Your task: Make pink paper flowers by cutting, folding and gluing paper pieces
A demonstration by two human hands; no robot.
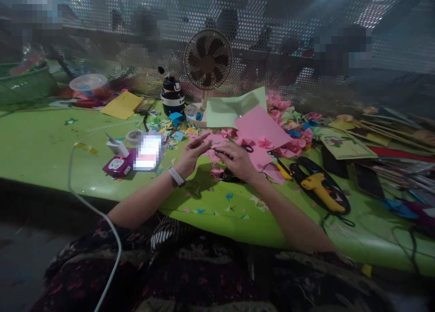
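Over a heap of pink paper scraps [212, 137], my left hand [193, 156] has its fingers stretched out toward the right, with a pale watch band on the wrist. My right hand [236, 159] faces it, fingers bent and drawn together; whatever is between them is too small to make out. Just beyond the right hand lie a pink paper sheet [261, 126] and the dark handle of scissors [248, 147]. A pale green sheet [220, 112] rests behind. Small paper bits [229, 197] dot the green tabletop [193, 212] below both hands.
A fan [208, 60] and a dark flask [172, 99] stand at the back. Leftward are a lit phone [147, 153], a purple power socket [117, 165] and a white cable [113, 232]. To the right lie a yellow cutter [283, 169], a yellow glue gun [319, 189] and paper flowers [304, 137].
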